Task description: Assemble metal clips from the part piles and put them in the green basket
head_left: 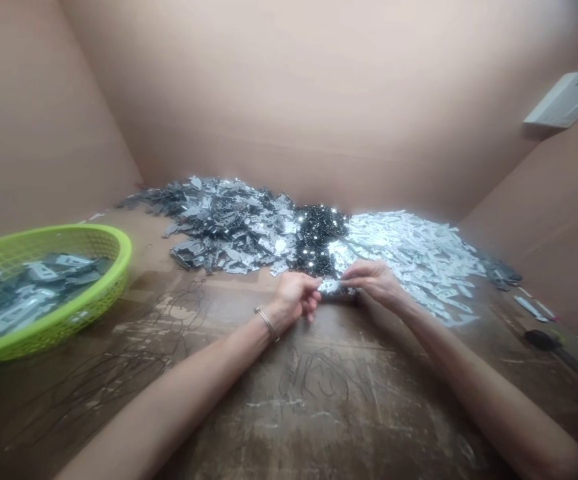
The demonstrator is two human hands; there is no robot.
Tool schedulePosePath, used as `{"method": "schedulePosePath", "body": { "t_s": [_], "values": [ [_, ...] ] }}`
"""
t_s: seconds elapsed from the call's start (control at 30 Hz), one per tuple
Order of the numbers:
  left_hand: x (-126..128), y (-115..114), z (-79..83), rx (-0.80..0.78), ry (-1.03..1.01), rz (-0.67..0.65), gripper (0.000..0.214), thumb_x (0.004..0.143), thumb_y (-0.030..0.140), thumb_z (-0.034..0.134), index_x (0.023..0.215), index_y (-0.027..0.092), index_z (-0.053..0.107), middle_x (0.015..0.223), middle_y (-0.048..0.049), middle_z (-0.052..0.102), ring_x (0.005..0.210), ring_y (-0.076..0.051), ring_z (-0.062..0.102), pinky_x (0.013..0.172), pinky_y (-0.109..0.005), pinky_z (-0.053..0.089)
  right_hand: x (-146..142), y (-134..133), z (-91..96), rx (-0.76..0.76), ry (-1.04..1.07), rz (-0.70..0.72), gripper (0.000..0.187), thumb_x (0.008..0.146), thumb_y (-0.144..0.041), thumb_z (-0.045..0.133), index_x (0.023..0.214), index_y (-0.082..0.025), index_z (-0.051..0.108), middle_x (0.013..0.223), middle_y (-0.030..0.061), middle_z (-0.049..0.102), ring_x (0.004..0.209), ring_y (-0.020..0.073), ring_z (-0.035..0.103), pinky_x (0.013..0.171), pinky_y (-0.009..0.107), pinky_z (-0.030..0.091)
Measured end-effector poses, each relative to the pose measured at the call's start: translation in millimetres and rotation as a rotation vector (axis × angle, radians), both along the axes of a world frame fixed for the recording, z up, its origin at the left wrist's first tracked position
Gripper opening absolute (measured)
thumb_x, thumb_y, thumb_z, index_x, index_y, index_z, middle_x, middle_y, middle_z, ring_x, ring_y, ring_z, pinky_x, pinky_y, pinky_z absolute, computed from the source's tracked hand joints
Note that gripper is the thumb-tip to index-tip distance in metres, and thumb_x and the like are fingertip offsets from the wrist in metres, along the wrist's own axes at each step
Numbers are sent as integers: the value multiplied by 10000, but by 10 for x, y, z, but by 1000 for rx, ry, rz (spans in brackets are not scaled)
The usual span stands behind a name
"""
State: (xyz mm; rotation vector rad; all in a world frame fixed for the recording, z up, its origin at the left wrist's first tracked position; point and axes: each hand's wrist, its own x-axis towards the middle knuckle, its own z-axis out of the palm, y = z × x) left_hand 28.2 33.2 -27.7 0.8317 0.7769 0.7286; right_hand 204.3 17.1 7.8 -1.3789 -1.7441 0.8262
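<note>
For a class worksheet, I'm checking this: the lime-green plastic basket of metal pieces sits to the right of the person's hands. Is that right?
No: the head view shows the lime-green plastic basket of metal pieces sits to the left of the person's hands, not the right.

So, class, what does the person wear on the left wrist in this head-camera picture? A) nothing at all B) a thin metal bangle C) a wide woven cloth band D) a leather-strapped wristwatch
B: a thin silver-coloured metal bangle circles the bare left wrist, just behind the left hand.
</note>
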Motion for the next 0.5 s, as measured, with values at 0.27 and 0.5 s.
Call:
{"method": "schedulePosePath", "body": {
  "t_s": [0.27, 0.5],
  "values": [
    [12, -6, 16, -14, 14, 25, 152, 656, 207, 554, 640, 114, 436, 450, 20, 490, 301, -65, 412, 257, -187, 345, 21, -25, -79, 25, -40, 20, 79, 578, -200, 647, 638, -151, 662, 613, 20, 579, 583, 123, 509, 575, 253, 413],
    [-2, -3, -19, 14, 7, 22, 160, 654, 224, 562, 644, 106, 455, 475, 12, 499, 313, -72, 431, 258, -194, 347, 11, -37, -91, 30, -107, 54, 82, 608, -200, 625, 653, -142, 663, 638, 30, 581, 597, 126, 510, 594, 263, 417]
  ]
}}
